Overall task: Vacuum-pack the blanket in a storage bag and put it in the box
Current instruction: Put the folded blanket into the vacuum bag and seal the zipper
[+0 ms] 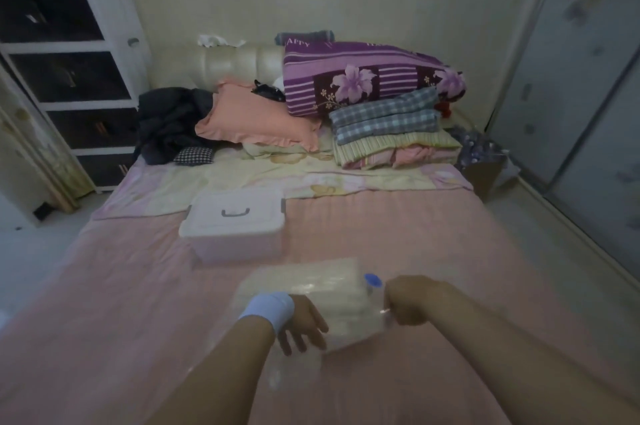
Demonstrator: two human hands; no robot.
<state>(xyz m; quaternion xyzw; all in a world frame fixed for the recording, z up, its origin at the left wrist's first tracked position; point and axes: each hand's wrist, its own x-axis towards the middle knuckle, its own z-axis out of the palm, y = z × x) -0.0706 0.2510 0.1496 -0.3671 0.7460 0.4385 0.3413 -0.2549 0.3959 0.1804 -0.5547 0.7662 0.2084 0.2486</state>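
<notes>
A clear storage bag with a folded cream blanket inside lies on the pink bed, near its front middle. A blue valve cap sits on the bag's right side. My left hand, with a light blue wristband, rests on the bag's near left part, fingers loosely bent and pointing down. My right hand is closed in a fist and pinches the bag's right edge. Beyond the bag stands a pale plastic box, its white lid with a grey handle closed.
The bed is covered by a pink sheet. A pink pillow, dark clothes and stacked folded blankets lie at its head. A white drawer unit stands left, a wardrobe door right.
</notes>
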